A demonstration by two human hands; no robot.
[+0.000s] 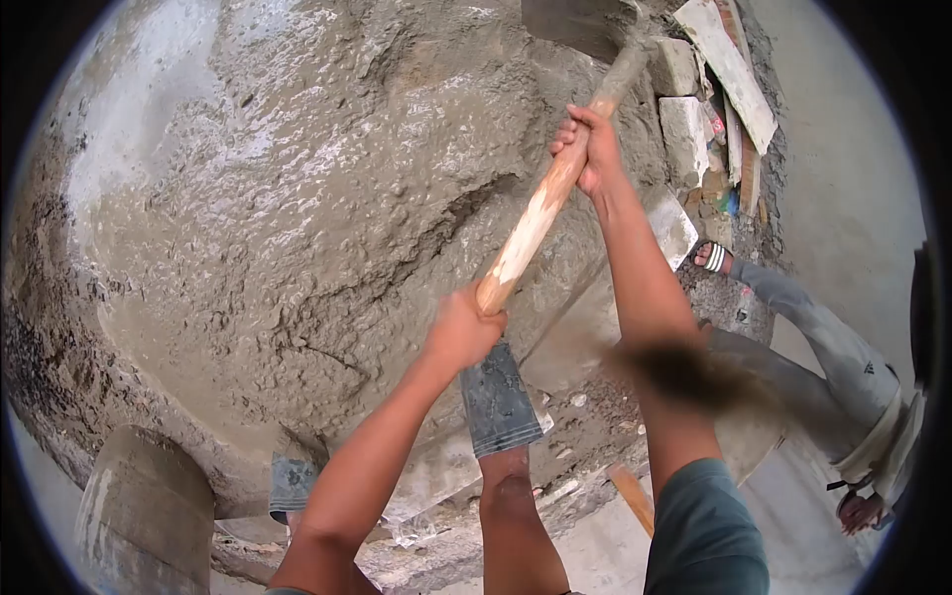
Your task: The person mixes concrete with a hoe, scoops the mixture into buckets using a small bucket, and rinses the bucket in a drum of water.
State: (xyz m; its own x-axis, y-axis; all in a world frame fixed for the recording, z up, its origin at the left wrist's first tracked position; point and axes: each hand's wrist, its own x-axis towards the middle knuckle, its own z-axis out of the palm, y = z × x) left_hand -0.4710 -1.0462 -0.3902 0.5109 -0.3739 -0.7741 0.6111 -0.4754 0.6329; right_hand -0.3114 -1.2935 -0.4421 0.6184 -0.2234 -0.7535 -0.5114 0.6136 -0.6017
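Observation:
A hoe with a pale wooden handle [526, 236] slants up and to the right over a bed of wet grey mortar [268, 208]. Its dark metal blade [575, 25] is at the top edge, partly cut off. My left hand [466, 325] wraps round the near end of the handle. Farther up, my right hand [593, 149] grips the same handle, thumb along it, below its mud-coated upper part. Wet mortar lies beneath both hands. A dark blurred shape [684, 375] hides part of my right forearm.
Bricks [684, 139] and wooden boards [729, 74] line the upper right edge. At right, another person's sandalled foot [714, 258] and hands [861, 514] show. A mortar-stained cylinder [149, 506] stands lower left. My rolled trouser leg [501, 397] is below the handle.

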